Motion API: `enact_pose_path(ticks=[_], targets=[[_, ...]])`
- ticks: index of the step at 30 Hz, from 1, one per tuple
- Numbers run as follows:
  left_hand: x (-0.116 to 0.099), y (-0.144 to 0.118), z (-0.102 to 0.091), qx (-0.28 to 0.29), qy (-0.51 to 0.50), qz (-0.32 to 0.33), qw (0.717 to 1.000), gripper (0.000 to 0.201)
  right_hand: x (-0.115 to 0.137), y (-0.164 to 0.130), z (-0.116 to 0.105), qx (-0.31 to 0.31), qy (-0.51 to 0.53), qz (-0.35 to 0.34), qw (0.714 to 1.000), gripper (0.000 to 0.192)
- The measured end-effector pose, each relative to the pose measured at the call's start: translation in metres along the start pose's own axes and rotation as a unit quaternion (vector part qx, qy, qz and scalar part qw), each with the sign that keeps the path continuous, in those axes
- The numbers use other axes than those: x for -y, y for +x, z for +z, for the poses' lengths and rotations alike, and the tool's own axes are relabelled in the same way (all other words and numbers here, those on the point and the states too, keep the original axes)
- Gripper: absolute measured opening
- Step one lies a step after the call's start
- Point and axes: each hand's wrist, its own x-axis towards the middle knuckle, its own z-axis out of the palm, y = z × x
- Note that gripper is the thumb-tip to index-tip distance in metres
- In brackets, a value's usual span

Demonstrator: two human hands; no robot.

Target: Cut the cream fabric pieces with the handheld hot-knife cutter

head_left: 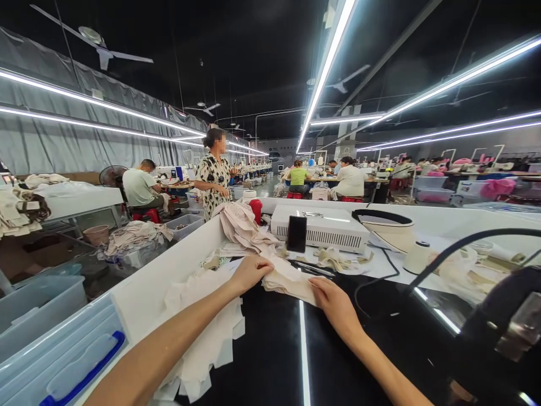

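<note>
Both of my hands are on a stack of cream fabric pieces (pixel 291 282) above the glossy black tabletop. At the stack's left end, my left hand (pixel 253 272) pinches the cloth between thumb and fingers. My right hand (pixel 332 296) grips the right end, fingers closed on its edge. More cut cream fabric (pixel 215 344) lies spread under and beside my left forearm. Behind my left hand, a heap of beige fabric (pixel 243 225) rests against the table's white rim.
A white vented box (pixel 329 228) stands behind my hands, a black phone-like screen (pixel 296 234) before it. To the right are a cream visor (pixel 391 234), a thread cone (pixel 417 257) and a dark machine (pixel 502 327) with a cable. A person (pixel 214 175) stands beyond the white rim (pixel 169 270).
</note>
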Motion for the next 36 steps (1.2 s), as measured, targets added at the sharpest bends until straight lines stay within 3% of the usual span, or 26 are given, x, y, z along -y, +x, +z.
enact_pose_path(ticks=[10,18,23,28,32,36], targets=[[0.011,-0.009,0.001,0.038,0.061,0.046,0.996,0.024,-0.002,-0.003,0.006,0.073,-0.181,0.007,0.981,0.041],[0.001,-0.015,0.001,0.066,0.113,0.088,0.987,0.031,0.021,-0.014,-0.003,0.067,-0.338,0.028,0.938,0.047],[-0.013,-0.006,-0.001,0.033,0.158,0.103,0.981,0.038,0.040,-0.020,0.008,0.057,-0.357,0.003,0.932,0.059],[-0.023,0.011,0.016,0.048,0.176,0.126,0.975,0.032,0.045,-0.026,0.022,0.076,-0.349,-0.011,0.934,0.067],[-0.019,0.025,0.032,0.075,0.188,0.124,0.971,0.023,0.042,-0.030,0.024,0.092,-0.348,0.002,0.933,0.063],[-0.010,0.030,0.039,0.086,0.215,0.093,0.968,0.032,0.044,-0.031,0.024,0.099,-0.346,0.012,0.933,0.062]])
